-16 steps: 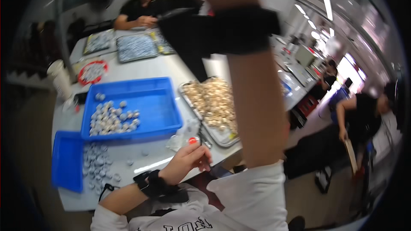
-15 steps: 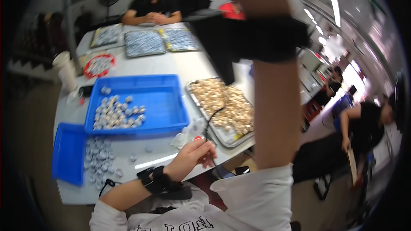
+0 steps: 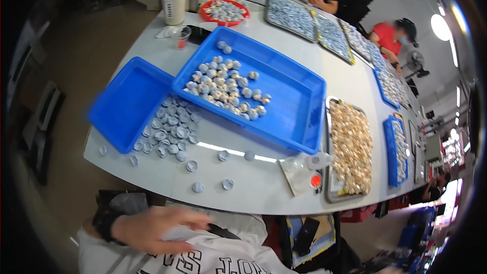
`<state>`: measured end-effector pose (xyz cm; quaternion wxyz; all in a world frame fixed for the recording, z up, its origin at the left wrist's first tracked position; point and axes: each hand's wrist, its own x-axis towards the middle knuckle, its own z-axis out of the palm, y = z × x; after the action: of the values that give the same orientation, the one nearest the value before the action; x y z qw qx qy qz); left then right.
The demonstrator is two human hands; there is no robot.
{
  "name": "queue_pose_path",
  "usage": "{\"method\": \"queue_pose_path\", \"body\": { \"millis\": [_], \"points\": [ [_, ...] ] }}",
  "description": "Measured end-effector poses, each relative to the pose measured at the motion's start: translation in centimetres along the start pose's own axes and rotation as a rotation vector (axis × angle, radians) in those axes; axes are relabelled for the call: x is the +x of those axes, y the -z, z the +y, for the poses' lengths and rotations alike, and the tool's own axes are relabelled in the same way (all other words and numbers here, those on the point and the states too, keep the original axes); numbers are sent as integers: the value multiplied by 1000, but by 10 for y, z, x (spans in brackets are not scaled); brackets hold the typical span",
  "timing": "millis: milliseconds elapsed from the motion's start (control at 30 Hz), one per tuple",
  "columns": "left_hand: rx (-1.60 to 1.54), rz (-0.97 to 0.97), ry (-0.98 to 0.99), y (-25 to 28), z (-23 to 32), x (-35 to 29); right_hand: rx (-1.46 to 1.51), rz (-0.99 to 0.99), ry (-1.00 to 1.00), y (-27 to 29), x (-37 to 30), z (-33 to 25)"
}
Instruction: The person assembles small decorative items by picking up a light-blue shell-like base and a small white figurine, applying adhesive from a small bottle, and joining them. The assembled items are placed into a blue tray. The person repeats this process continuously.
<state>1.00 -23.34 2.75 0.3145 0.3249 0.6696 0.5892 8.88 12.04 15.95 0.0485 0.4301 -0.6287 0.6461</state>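
My left hand [image 3: 158, 227], with a black band on its wrist, hovers in front of my white shirt below the table's front edge. Its fingers are stretched and apart, and nothing shows in them. My right hand is out of sight. Nearest on the table are a few loose grey-blue cups [image 3: 198, 187], like small hollow half shells. More of them form a pile [image 3: 175, 127] beside a small blue bin [image 3: 129, 104], which is tilted. Behind the pile, a large blue tray [image 3: 286, 104] holds many small two-tone balls [image 3: 218, 82], grey-blue and cream-gold, mostly at its left side.
Gold-coloured pieces [image 3: 350, 147] fill a metal tray at right. Beside it lie a clear plastic bag [image 3: 295, 176] and a small bottle [image 3: 318, 161]. A red bowl [image 3: 207, 16], a white tumbler [image 3: 174, 0] and filled trays [image 3: 291, 15] stand farther back. Two people sit across the table.
The view has swung and tilted. My right arm, raised across the picture before, has left it. My left hand has moved away from a black cable toward the lower left, its fingers now spread.
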Motion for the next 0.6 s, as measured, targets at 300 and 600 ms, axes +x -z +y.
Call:
{"method": "queue_pose_path", "body": {
  "millis": [300,600],
  "points": [
    [-84,176,-267,-3,5,29,24,347,-547,-81,-45,184],
    [572,804,-60,13,-21,-33,-723,97,-514,-88,-33,211]
  ]
}}
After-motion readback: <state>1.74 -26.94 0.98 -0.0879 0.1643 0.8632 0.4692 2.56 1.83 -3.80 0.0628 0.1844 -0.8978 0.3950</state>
